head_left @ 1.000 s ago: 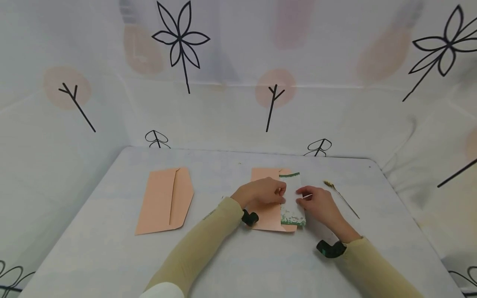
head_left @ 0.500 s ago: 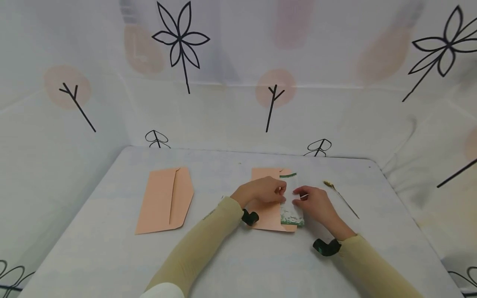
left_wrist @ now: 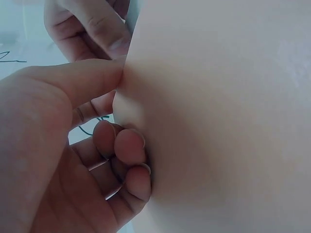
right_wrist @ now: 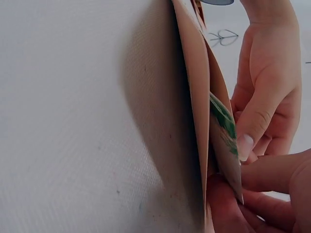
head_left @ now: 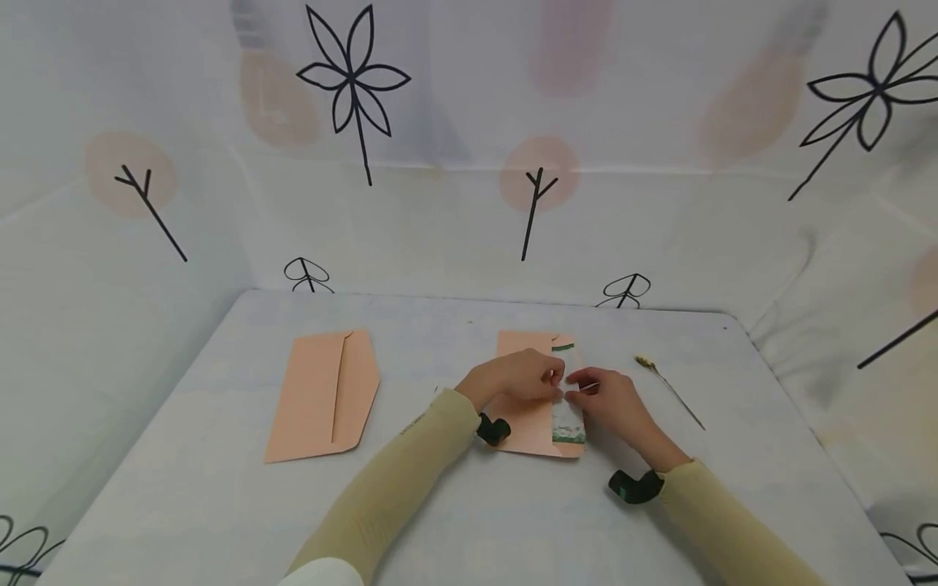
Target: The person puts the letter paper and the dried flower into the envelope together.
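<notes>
A peach envelope (head_left: 523,431) is at the middle right of the table, its flap side facing right. A white card with green printed edges (head_left: 567,425) sits partly inside it, its right part lying over the flap. My left hand (head_left: 516,376) pinches the envelope's opening edge between thumb and fingers; in the left wrist view the envelope's plain face (left_wrist: 218,121) fills the right side. My right hand (head_left: 614,405) pinches the card's outer edge. In the right wrist view the card's green corner (right_wrist: 223,119) shows between the envelope's layers. The card's inner part is hidden.
A second peach envelope (head_left: 306,399) with its flap extended lies on the left of the table (head_left: 425,505). To the right of my right hand is a thin stick with a yellowish tip (head_left: 670,392). White cloth walls (head_left: 440,236) with line-drawn plants surround the table.
My right hand has moved left with the card, which has slid further into the envelope. My left hand has stayed nearly in place at the envelope's edge.
</notes>
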{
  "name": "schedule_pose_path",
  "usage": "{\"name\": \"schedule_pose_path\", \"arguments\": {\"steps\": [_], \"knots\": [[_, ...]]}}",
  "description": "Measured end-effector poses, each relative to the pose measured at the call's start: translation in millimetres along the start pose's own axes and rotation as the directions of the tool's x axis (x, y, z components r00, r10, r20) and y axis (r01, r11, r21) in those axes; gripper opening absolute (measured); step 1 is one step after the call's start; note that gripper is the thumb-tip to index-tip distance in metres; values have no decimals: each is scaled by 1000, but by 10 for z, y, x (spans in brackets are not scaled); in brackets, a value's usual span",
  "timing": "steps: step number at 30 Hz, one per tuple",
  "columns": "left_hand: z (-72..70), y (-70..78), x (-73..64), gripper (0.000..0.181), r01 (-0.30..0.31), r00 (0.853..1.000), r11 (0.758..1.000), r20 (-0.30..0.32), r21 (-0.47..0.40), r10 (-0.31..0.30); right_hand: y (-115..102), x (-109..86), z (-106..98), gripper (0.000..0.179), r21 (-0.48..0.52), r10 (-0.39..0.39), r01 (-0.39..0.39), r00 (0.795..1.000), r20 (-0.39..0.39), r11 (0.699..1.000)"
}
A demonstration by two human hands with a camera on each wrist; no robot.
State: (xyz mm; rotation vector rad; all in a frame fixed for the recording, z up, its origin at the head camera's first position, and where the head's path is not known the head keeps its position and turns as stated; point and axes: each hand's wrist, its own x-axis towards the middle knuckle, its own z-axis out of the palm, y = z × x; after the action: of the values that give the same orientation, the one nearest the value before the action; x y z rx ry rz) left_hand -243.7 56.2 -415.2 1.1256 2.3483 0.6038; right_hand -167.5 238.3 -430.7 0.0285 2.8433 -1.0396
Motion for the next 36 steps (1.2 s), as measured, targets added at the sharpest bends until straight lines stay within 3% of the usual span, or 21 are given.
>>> {"name": "schedule_pose_path", "arguments": {"steps": [7,16,27,36], "knots": [[50,7,-2,17,21,1000,1000,2,-17,-21,11,-27,46,29,73,50,-52,999,22,996],[72,-17,42,16,1,1000,1000,-18,14,-1,95,19,55,28,135,6,-10,1000,29,991],[63,-3,24,17,27,999,1000,-24,7,-27,149,51,63,29,175,-12,4,999,46,985],[38,-3,15,18,37,999,999,-24,0,-37,155,77,83,50,190,0,-1,1000,6,982]]}}
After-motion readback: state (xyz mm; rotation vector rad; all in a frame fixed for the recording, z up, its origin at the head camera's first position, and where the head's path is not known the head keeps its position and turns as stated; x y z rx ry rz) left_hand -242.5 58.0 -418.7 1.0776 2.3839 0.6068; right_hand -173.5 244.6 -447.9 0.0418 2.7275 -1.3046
